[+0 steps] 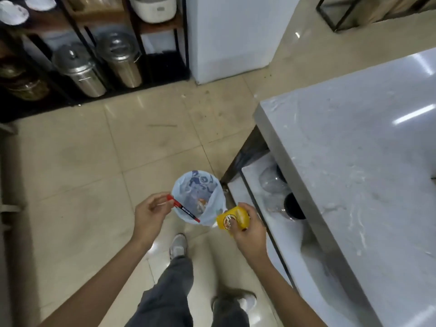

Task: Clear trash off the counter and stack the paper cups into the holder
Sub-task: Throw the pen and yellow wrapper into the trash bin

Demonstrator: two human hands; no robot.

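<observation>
The person stands over a small trash bin (198, 197) lined with a pale blue bag, which sits on the tiled floor (94, 161) just beside the corner of the grey counter (354, 149), close enough that rubbish can be carried off the top and dropped without walking far. The left hand (149, 214) pinches a red and black marker pen (183, 208) by its capped end between thumb and fingertips, so that the pen's length slants out over the bin's mouth; held this lightly by one tip, it looks ready to be let go straight into the bag. The right hand (247, 228) has its fingers curled round a yellow container (233, 218) with a round printed label (whether it is a cup or a wrapper is hard to tell), and keeps it at the bin's near right rim, probably next to fall. Some scraps already lie inside the liner. The visible part of the counter shows no paper cups and no holder, so the stacking part of the task seems yet to come. Metal canisters (99, 64) stand on a dark shelf rack (181, 43) across the floor.
</observation>
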